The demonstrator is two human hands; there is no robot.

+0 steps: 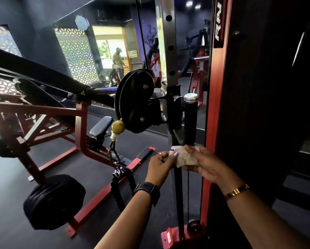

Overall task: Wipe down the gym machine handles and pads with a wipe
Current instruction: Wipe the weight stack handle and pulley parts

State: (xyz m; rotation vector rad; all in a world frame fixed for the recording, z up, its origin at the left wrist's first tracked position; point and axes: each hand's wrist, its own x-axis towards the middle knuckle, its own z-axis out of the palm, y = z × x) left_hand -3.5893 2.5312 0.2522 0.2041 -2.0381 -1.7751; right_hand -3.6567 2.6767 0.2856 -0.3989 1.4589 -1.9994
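Dim gym, cable station. Left hand and right hand both pinch the wipe just below the upright black handle. Judgement: handle stage; seat pad probably outstanding.

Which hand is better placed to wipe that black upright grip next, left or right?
Probably the right. The right hand holds most of the wipe directly beneath the grip; the left hand only pinches the wipe's left edge, farther to the side.
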